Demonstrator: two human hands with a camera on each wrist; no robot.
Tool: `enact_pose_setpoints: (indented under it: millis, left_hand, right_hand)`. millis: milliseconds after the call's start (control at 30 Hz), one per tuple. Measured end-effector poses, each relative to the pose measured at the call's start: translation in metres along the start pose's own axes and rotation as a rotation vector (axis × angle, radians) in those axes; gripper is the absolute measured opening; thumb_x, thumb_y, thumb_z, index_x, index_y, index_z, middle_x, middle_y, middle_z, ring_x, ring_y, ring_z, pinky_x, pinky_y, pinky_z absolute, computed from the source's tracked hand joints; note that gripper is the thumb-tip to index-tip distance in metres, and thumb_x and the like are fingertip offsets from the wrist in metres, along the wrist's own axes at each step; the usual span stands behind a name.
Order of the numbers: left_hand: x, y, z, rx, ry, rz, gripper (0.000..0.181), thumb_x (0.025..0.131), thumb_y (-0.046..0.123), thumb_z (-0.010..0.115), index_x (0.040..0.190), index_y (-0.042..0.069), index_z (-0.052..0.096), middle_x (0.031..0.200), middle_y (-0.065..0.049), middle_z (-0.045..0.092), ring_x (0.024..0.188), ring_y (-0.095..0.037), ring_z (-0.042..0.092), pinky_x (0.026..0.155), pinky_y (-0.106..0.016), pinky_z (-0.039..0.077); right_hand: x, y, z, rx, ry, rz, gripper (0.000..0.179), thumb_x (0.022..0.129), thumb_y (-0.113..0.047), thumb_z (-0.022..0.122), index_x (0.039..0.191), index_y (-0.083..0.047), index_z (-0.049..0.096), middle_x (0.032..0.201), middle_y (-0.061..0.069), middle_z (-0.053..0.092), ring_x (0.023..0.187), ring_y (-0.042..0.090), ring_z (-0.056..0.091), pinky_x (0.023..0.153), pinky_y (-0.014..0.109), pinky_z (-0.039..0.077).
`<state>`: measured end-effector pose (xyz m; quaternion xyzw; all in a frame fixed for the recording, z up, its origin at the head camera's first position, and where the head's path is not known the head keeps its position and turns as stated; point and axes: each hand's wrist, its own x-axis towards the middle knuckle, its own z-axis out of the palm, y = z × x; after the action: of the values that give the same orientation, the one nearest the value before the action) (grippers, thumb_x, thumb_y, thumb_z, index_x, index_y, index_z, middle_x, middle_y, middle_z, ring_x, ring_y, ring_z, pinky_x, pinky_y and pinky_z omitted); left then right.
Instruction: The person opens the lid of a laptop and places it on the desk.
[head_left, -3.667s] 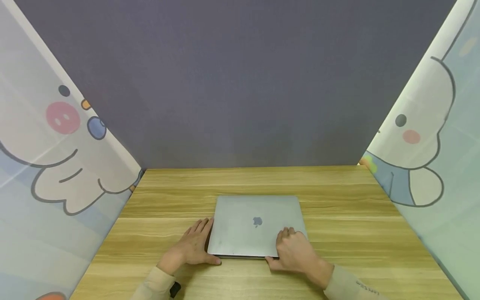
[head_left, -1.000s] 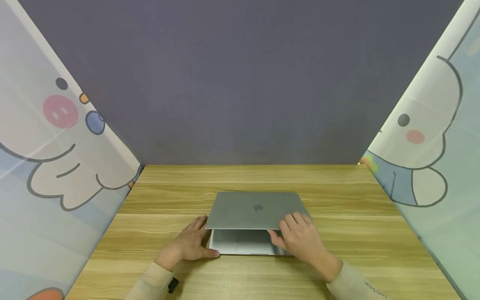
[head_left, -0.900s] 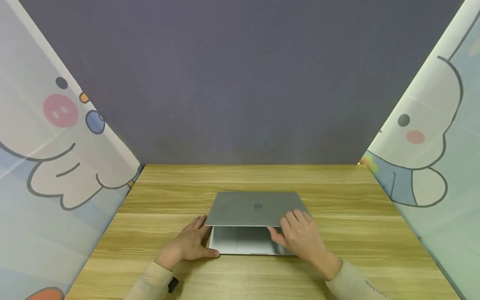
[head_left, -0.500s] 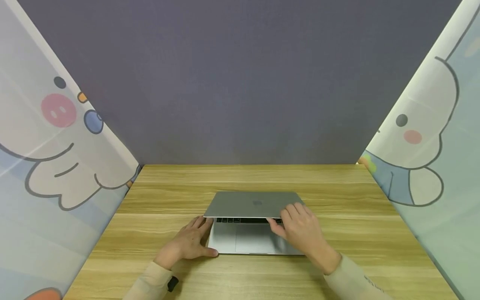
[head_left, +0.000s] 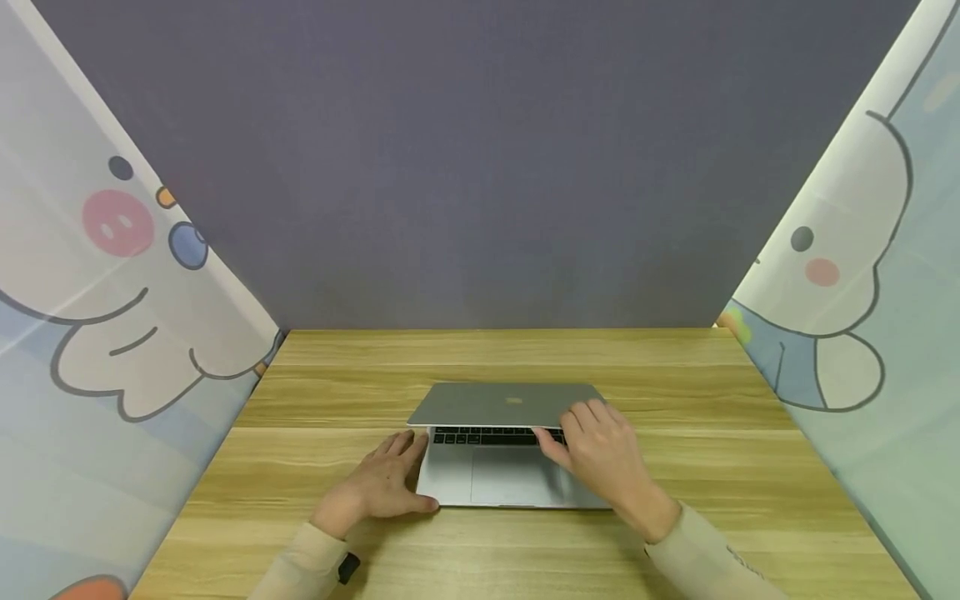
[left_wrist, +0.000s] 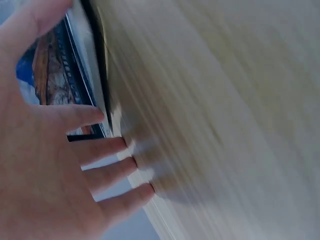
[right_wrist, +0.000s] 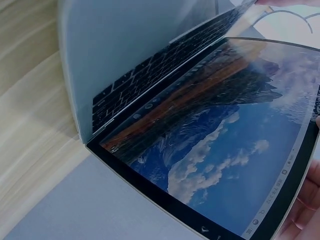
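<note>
A: What stood farthest left?

B: A pale panel (head_left: 97,350) printed with a cartoon that had a pink snout. Next came a cream sleeve (head_left: 303,562) with a small black object (head_left: 348,568) at the wrist, then the left hand (head_left: 384,482).

A: How did that hand lie?

B: Back upward, fingers spread and nearly straight, holding nothing. Its thumb reached the front left corner of the laptop (head_left: 446,483). The left wrist view added what the head view missed: a sliver of lit screen (left_wrist: 52,70) behind the fingers.

A: And the laptop itself?

B: It sat mid-bench, on the wood-grained bench (head_left: 300,417): smooth grey metal, thin and flat, with the lid (head_left: 480,406) partly raised over black keys (head_left: 457,439) and a rectangular trackpad (head_left: 517,479). From the head camera only the lid's outer face showed; the right wrist view revealed glossy glass, blue sky, white cloud and dark rock.

A: The right hand (head_left: 600,450)?

B: Its forearm slanted inward. The fingers curled over the lid's free edge with the thumb underneath, pinching it. Lettering on the right sleeve (head_left: 708,554) was too blurred to read. Farthest right stood another printed panel (head_left: 892,433).
</note>
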<state>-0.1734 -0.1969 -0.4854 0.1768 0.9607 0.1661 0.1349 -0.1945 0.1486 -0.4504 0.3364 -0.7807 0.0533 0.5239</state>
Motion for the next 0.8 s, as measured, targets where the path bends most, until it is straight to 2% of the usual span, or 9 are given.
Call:
enact_pose_setpoints:
  millis: [400,800]
  left_hand:
    - [0.001,0.004,-0.001,0.003,-0.014,-0.024,0.110,0.077,0.062,0.078,0.157,0.000,0.034,0.161,-0.029,0.027,0.147,-0.050,0.024,0.117,-0.064,0.025]
    - [0.003,0.001,0.004,0.004,0.002,-0.024,0.110,0.077,0.062,0.078,0.157,0.002,0.033,0.160,-0.028,0.029,0.147,-0.050,0.026,0.116,-0.065,0.026]
  right_hand:
    - [0.007,0.004,0.003,0.025,0.001,0.059,0.056,0.098,-0.043,0.058,0.057,-0.005,0.054,0.057,0.007,0.056,0.047,0.021,0.047,0.040,0.031,0.043]
    - [0.020,0.013,0.004,0.018,-0.057,0.095,0.059,0.101,-0.047,0.053,0.059,-0.006,0.056,0.056,0.005,0.055,0.045,0.017,0.042,0.038,0.026,0.035]
